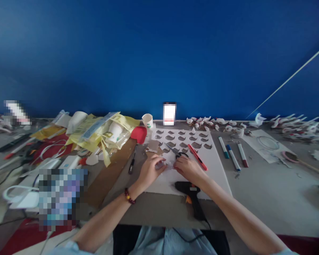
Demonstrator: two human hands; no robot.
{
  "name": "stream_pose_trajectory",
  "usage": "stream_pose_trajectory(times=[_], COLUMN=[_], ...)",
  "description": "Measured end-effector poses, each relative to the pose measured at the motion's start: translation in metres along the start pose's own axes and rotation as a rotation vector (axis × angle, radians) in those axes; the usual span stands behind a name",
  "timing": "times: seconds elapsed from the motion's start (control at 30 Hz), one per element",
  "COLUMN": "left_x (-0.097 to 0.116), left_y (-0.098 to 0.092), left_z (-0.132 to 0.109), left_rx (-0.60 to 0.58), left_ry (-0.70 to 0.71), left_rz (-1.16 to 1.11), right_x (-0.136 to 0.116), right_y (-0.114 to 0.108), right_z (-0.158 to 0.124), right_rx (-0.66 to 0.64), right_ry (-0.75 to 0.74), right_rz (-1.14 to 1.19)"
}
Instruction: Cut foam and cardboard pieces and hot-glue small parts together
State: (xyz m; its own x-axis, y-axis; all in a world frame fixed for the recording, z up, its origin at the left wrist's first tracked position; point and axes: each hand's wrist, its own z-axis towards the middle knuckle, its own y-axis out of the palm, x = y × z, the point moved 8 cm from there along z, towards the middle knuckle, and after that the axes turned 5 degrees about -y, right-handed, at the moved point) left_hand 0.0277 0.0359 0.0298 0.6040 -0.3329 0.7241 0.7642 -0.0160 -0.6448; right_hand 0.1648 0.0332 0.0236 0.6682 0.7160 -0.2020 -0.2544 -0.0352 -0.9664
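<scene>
Both hands are over a white foam board (215, 166) with several curved cut-outs. My left hand (152, 169), a beaded bracelet on its wrist, has its fingers curled round something pale that I cannot make out. Close beside it, my right hand (187, 168) has bent fingers near the same pale spot; what it holds, if anything, is hidden. Black-handled scissors (180, 153) lie just beyond the right hand, and a red cutter (197, 157) rests to their right. A black glue gun (192, 194) lies at the board's near edge, below my right hand.
Three markers (233, 157) lie right of the board. A black pen (133, 161), a cardboard strip (110, 173) and yellow packaging (95, 132) are on the left. A paper cup (147, 121) and a lit phone (169, 114) stand at the back. White bird-like pieces (215, 121) line the wall.
</scene>
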Motion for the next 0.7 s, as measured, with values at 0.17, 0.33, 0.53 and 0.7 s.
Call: stream_pose_trajectory(times=[0.17, 0.33, 0.53, 0.7], left_x=[0.003, 0.0, 0.001, 0.001], left_y=[-0.002, 0.0, 0.002, 0.002], left_z=[-0.001, -0.003, -0.003, -0.003], left_rx=[0.005, 0.009, -0.021, -0.038], left_ry=[0.015, 0.004, -0.014, -0.025], left_rz=[0.122, 0.196, 0.222, 0.249], right_x=[-0.012, -0.016, -0.014, -0.009], right_y=[0.0, 0.0, 0.0, -0.005], right_z=[0.004, 0.008, 0.008, 0.006], right_rx=[-0.066, -0.086, -0.067, 0.001], right_ry=[-0.11, -0.132, -0.127, -0.087], right_rz=[-0.184, -0.234, -0.22, -0.129])
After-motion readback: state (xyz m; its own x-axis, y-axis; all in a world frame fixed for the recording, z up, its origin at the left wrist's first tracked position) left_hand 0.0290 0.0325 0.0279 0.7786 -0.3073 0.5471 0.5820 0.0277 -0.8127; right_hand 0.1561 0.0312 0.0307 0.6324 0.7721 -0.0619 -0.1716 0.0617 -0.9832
